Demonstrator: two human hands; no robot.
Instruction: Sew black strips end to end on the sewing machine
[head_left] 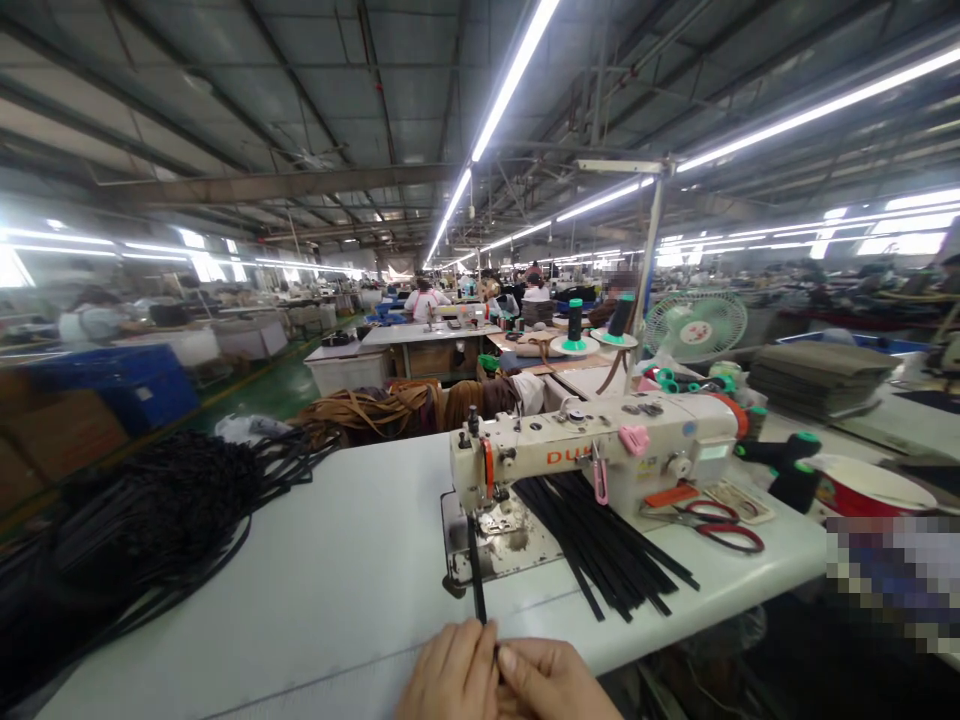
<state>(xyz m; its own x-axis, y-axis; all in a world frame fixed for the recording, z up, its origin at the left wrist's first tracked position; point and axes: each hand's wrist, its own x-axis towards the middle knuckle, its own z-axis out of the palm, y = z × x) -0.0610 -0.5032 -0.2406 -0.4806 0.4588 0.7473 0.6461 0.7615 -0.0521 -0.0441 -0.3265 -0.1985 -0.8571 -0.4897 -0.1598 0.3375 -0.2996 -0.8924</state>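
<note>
Both hands are together at the front edge of the sewing table. My left hand is closed around the near end of a narrow black strap. Right against it, my right hand pinches the same end between thumb and fingers. From my hands the strap runs away to the needle area of a white sewing machine. A fanned bundle of black straps lies under the machine's arm, to the right of the strap I hold. The strap's end is hidden by my fingers.
Red-handled scissors lie at the machine's right base. A big heap of black straps covers the table's left side. Thread cones, a green fan and stacked dark fabric stand at the right. Other people work farther back.
</note>
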